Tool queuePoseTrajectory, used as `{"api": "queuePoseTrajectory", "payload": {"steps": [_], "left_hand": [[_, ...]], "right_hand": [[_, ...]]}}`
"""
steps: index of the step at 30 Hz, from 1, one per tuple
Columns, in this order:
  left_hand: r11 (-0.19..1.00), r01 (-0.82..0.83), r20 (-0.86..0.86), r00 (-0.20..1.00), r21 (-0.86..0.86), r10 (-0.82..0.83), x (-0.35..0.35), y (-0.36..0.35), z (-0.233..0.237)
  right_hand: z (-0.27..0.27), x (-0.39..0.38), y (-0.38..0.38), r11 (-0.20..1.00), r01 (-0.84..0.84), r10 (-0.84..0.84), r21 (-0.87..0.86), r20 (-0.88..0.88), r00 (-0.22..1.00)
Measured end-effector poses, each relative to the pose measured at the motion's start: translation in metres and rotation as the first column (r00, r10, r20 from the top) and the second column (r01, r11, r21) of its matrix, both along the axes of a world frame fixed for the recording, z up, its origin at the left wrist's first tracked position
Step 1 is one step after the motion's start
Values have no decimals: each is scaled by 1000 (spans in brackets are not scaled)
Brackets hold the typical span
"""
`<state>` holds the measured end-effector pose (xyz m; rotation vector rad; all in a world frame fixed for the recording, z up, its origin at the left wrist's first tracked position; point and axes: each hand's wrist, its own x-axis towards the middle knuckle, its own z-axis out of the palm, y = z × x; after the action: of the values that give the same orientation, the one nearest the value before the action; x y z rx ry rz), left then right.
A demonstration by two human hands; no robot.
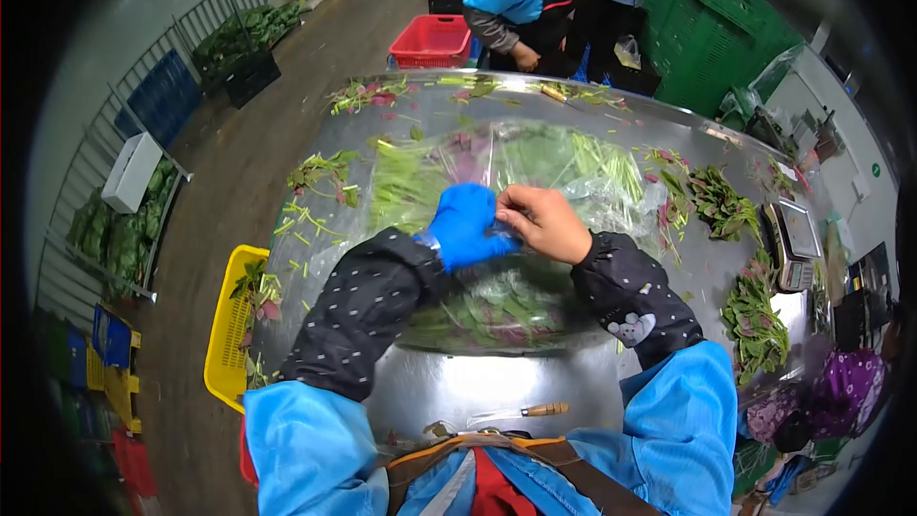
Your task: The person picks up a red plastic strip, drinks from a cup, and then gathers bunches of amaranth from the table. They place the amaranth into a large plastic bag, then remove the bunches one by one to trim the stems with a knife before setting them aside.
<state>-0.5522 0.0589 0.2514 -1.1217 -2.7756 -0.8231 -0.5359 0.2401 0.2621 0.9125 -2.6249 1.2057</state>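
The left hand (466, 225), in a blue glove, and the bare right hand (544, 223) are meeting fingertip to fingertip over the steel table (497, 387). Both are pinching the gathered film of a clear plastic bag (501, 311). The fingers of both hands are curling inward, not spreading.

**Location.** The bag is lying on the table directly below and just nearer than the hands. It is holding red-green leafy greens (478, 301).

**Handling (judgement).** The load is probably light, soft and easily bruised. The film looks thin and slippery and will likely crease and slide. Hold is best taken at the bunched film near the mouth, where the hands are now, with support under the leaves rather than squeezing them.

**Containers.**
- A second bag (535, 167) of greens is lying just beyond the hands.
- A yellow crate (227, 325), to the left of the left hand, is holding leaf trimmings.
- A red crate (432, 40) is standing well beyond the table; its contents cannot be made out.
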Motion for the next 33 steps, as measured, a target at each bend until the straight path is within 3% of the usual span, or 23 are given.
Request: {"api": "queuePoseTrajectory", "payload": {"steps": [1,2,3,5,6,7,9,11,12,15,16,17,19,20,23,24,25,26,27,28,29,31,33], "left_hand": [[999,39,206,978,16,-42,16,-5,7],[995,97,-100,990,-30,-99,32,-15,2],[991,134,-263,955,-24,-136,47,-24,2],[967,203,-158,971,153,-179,82,-37,12],[973,222,-50,974,65,-219,99,-46,17],[969,248,62,967,-19,-246,118,-54,22],[969,244,382,899,-34,-213,160,-67,24],[946,256,569,816,-201,-100,192,-88,18],[945,205,553,833,-254,-32,206,-103,5],[965,-79,871,417,-249,259,231,-142,-49],[939,-73,871,354,-337,341,232,-153,-69],[904,-66,858,291,-423,423,232,-166,-93],[748,-57,617,526,-662,586,236,-201,-162],[664,64,505,705,-745,499,236,-216,-182],[854,-141,825,220,-501,520,218,-222,-136],[900,-291,886,241,-324,396,209,-227,-120],[894,-428,923,276,-130,266,197,-227,-104],[865,-499,871,441,38,216,182,-220,-88],[819,-535,786,590,209,185,162,-213,-73],[782,-562,673,691,270,265,141,-202,-64],[741,-579,540,765,340,350,120,-188,-53],[788,-540,185,842,297,508,81,-152,-30],[800,-527,23,839,286,544,34,-132,-38]], "right_hand": [[6,10,0,996,-63,70,-58,122,990],[8,21,-4,993,-62,74,-98,129,989],[2,29,-8,988,-92,91,-125,-19,996],[4,54,-6,989,-90,122,121,-288,950],[1,67,1,959,-99,171,267,-259,951],[-8,80,8,921,-215,220,326,21,975],[-4,119,22,894,-272,215,356,191,958],[-4,154,43,874,-223,116,431,262,958],[-9,169,57,855,-186,27,485,317,948],[-39,207,106,869,-41,-160,492,358,920],[-54,218,123,884,38,-247,465,396,884],[-72,225,139,890,117,-324,440,432,841],[-137,238,184,904,385,-389,184,729,564],[-168,245,206,834,545,-352,88,846,401],[-220,281,262,703,705,-41,-96,984,176],[-191,281,263,715,698,-83,-29,989,127],[-154,272,258,692,722,-197,-11,959,203],[-130,260,257,665,747,-306,4,914,267],[-133,243,277,634,766,-360,-100,839,407],[-121,220,286,582,790,-402,-193,776,486],[-105,191,278,439,829,-480,-347,689,543],[-71,137,264,568,749,-638,-341,392,662],[-54,85,247,742,634,-653,-219,-18,757]]}}
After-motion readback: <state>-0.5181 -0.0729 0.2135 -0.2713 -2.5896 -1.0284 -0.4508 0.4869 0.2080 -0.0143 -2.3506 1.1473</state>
